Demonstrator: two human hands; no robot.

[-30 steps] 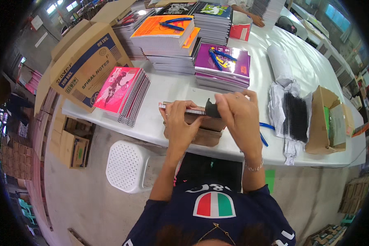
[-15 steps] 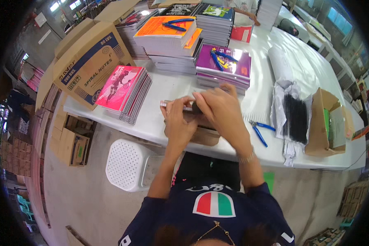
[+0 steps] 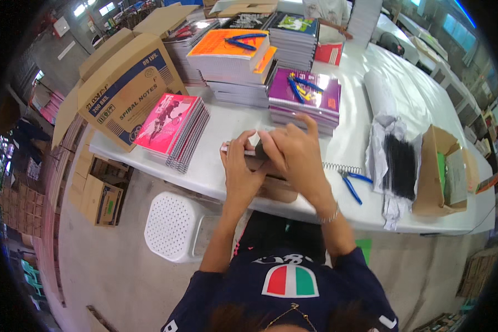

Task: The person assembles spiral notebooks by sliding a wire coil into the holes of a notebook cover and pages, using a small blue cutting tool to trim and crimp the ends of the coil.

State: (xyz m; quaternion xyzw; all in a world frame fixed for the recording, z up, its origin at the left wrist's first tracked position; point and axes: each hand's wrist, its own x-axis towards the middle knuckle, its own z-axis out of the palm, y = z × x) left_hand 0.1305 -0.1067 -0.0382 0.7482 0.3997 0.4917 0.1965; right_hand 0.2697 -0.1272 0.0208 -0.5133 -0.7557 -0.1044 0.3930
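Observation:
My left hand (image 3: pixel 242 169) is closed on a notebook held near the table's front edge, with its pale edge (image 3: pixel 225 147) showing past my fingers. My right hand (image 3: pixel 294 155) is closed over the same spot, thumb toward the left hand and one finger raised. A small dark piece (image 3: pixel 260 149) shows by its thumb, too hidden to name. A dark wire spiral (image 3: pixel 337 167) sticks out right of my right hand. Blue-handled cutting pliers (image 3: pixel 351 185) lie just by the spiral's end. A brown surface (image 3: pixel 276 191) shows below my hands, mostly hidden.
Pink spiral notebooks (image 3: pixel 169 127) are stacked at left beside a cardboard box (image 3: pixel 130 91). Purple notebooks (image 3: pixel 315 94) and orange ones (image 3: pixel 227 47) carry more pliers. Rightward are a bundle of black spirals (image 3: pixel 399 166) and an open carton (image 3: pixel 437 182). A white stool (image 3: pixel 171 227) stands below.
The spiral, blurred earlier, now shows as distinct dark loops. Both hands stay together at the notebook, with small shifts of the fingers. The whole view has shifted slightly.

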